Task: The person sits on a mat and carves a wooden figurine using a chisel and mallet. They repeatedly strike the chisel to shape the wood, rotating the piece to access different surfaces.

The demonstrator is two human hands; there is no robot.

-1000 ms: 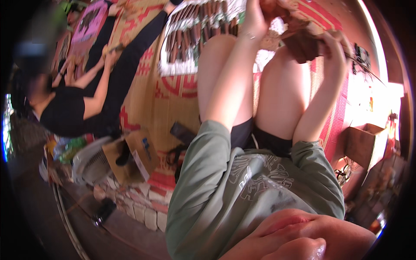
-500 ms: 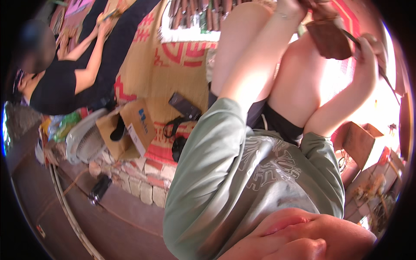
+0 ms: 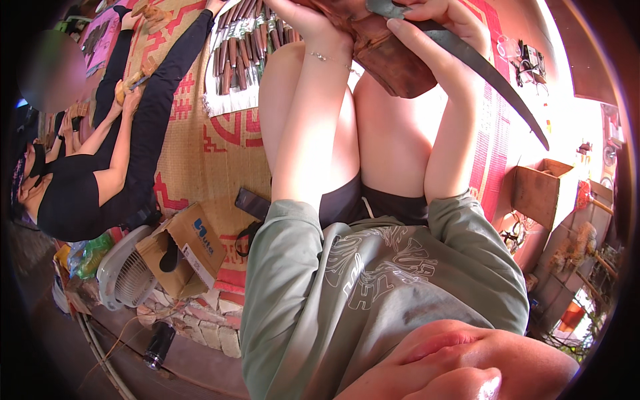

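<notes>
My left hand [image 3: 319, 27], partly cut off by the top edge, grips the side of a reddish-brown carved wooden piece [image 3: 395, 61] above my lap; its fingertips are hidden. My right hand [image 3: 453, 27] is closed round a long, curved dark knife-like tool [image 3: 497, 79]. One end of the tool is greyish and lies over the upper part of the wood. The other end tapers to a point out to the right, past my wrist.
Rows of wooden-handled tools [image 3: 241, 60] lie on a white cloth ahead. At left a person [image 3: 87, 190] works on a pale wooden piece [image 3: 123, 90]. A cardboard box [image 3: 177, 257] and a fan [image 3: 127, 270] stand left; a wooden box [image 3: 545, 193] stands right.
The view has shifted: my hands, the wood and the curved tool now appear further left and larger. More of the curved tool and the tool rows shows.
</notes>
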